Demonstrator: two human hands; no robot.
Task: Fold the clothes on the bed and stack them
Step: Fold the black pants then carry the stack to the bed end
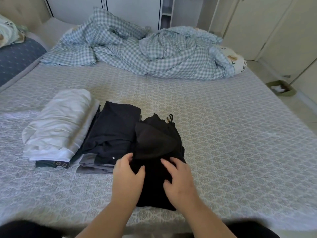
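A black garment (157, 152) is being folded, and by the look of it the fold is nearly finished: the cloth lies in a narrow bundle on the bed (231, 143), its near end between the two hands and its far end, with a small loop, stretched away from them. The left hand (127, 176) is laid on the left edge of the bundle, the thumb and fingers curled over a flap of the thin fabric, so that edge is pinched rather than merely pressed. The right hand (178, 179) is set on top of the bundle, fingers bent and spread, pressing the cloth down; whether anything is gripped beneath them cannot be told. The next move is judged to call for the flap to be smoothed flat and the bundle lifted onto a pile. Just left of the left hand a dark folded stack (111, 133) is seen, and further left a white folded pile (58, 124). Well beyond the hands a checked quilt (145, 52) is heaped
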